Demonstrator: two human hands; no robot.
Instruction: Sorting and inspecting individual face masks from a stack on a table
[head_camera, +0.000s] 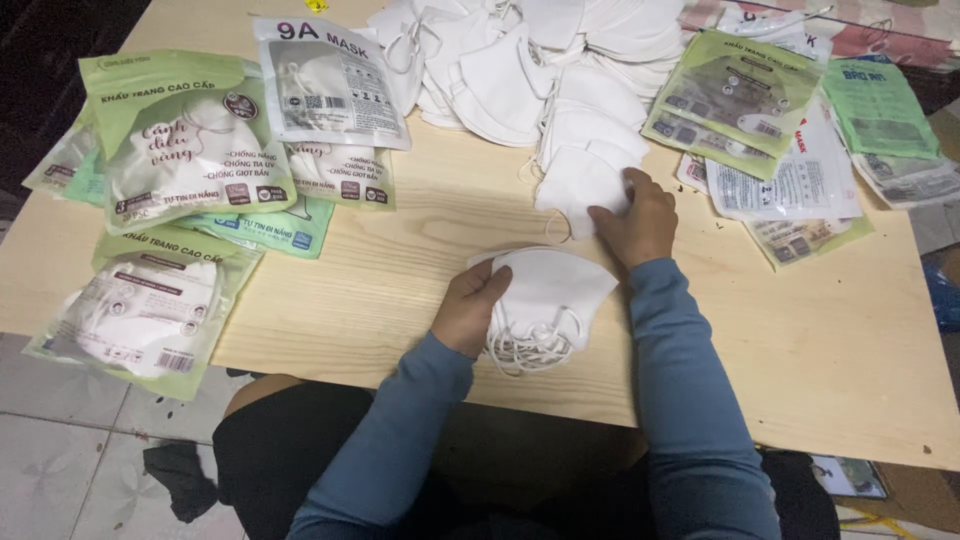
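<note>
My left hand (470, 305) grips a small stack of folded white face masks (555, 295) near the table's front edge, their ear loops hanging toward me. My right hand (635, 220) rests on a single white mask (580, 185) at the near end of a large loose pile of white masks (540, 70) spread across the table's far middle. Both arms wear blue-grey sleeves.
Filled green and clear mask packets (185, 140) lie stacked at the left, one (145, 310) overhanging the wooden table (820, 340) edge. Flat empty packets (770, 130) lie at the right. Tiled floor shows at the lower left.
</note>
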